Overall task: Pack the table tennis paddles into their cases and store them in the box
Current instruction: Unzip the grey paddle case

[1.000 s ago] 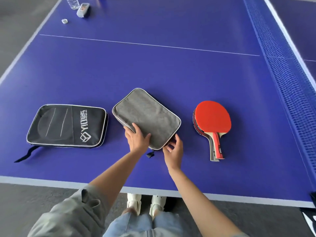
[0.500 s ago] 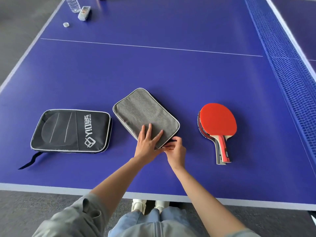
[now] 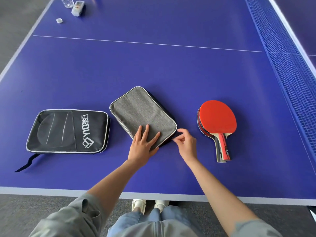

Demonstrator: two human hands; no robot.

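Note:
A grey paddle case [image 3: 140,112] lies tilted in the middle of the blue table [image 3: 153,65]. My left hand [image 3: 143,145] presses flat on its near corner with straight fingers. My right hand [image 3: 186,144] pinches the zipper pull [image 3: 173,138] at the case's near right edge. To the left lies a black case [image 3: 68,130] with white lettering and a loose strap. To the right, a stack of red-faced paddles [image 3: 217,120] rests with handles pointing toward me. No box is in view.
The net [image 3: 287,65] runs along the right side. At the far left corner stand a clear bottle [image 3: 65,1], a small grey device [image 3: 77,8] and a bottle cap [image 3: 59,20]. The table's near edge [image 3: 51,189] is just in front of my legs.
My right hand has moved right along the grey case's near edge, pinching the zipper pull. My left hand has flattened on the case's corner and stayed there.

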